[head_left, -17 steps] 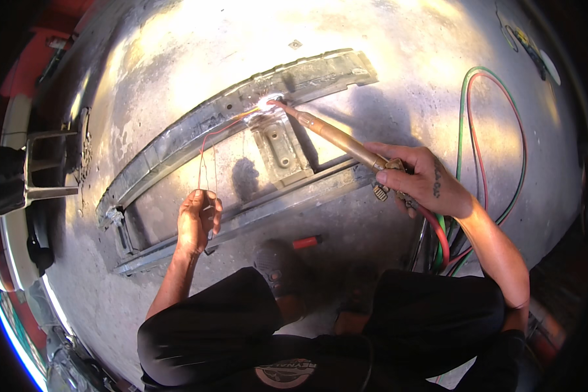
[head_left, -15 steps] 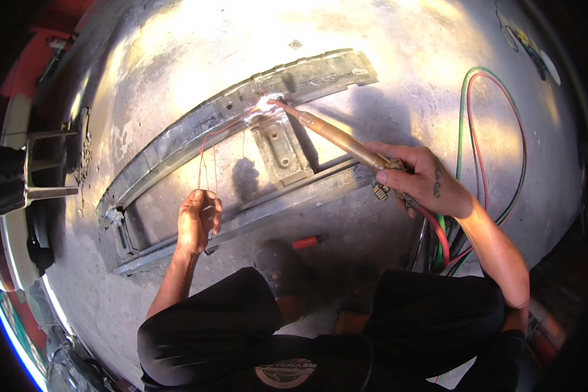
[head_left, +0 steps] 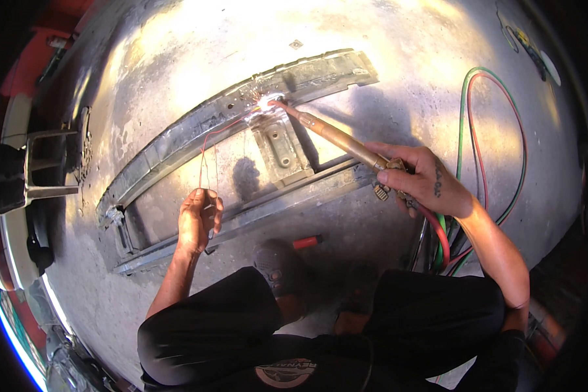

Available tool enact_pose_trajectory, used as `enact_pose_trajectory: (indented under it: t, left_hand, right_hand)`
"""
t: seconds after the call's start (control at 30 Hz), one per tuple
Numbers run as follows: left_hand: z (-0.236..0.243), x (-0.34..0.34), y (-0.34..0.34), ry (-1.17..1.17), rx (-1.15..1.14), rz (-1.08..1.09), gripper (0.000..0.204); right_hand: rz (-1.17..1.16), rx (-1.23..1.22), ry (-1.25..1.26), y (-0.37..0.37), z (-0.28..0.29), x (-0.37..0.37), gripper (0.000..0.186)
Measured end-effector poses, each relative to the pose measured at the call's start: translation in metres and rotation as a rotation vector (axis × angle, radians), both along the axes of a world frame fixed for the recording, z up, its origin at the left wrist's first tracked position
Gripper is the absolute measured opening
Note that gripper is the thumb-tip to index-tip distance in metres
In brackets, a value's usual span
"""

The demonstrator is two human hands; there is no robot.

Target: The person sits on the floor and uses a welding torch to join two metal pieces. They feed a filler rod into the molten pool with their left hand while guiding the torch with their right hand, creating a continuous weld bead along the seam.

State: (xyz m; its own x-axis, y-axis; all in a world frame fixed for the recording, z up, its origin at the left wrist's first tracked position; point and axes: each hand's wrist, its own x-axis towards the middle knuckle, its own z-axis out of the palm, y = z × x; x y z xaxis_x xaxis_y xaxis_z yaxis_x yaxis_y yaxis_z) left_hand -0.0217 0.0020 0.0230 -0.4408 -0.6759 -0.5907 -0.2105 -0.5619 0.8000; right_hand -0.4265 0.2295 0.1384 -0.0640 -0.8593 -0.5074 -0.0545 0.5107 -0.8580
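My right hand is wrapped round the valve end of a brass gas welding torch. The torch's tip meets a bright white glow with sparks, where a short bracket joins a curved grey metal beam. Between the fingertips of my left hand is a thin, bent copper-coloured filler rod. Its far end runs along the beam into the glow. The beam and a straight metal rail lie on the concrete floor, linked by the bracket. Glare hides the joint itself.
Red and green hoses run from the torch and loop on the floor at the right. A small red cylindrical object lies near my shoe. At the left stands a metal frame-like part. A yellow-and-black tool lies far right.
The glow at the torch tip throws more sparks now. My left hand and the rod have shifted very slightly; the torch stays in nearly the same place.
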Motion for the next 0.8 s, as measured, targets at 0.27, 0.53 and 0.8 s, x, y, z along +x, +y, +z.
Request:
enact_pose_trajectory:
  t: [0.27, 0.53, 0.8]
  left_hand:
    - [0.0020, -0.0005, 0.0005, -0.011, 0.003, 0.005, 0.034]
    - [0.0015, 0.0003, 0.0010, -0.012, 0.002, 0.002, 0.034]
    - [0.0022, -0.0019, -0.0003, -0.005, -0.003, -0.011, 0.034]
  right_hand:
    - [-0.004, 0.000, -0.005, -0.0007, 0.0013, 0.0008, 0.054]
    - [-0.003, 0.009, -0.004, -0.0020, 0.0049, 0.0019, 0.054]
    - [-0.012, 0.014, -0.010, -0.0022, 0.0052, 0.0023, 0.054]
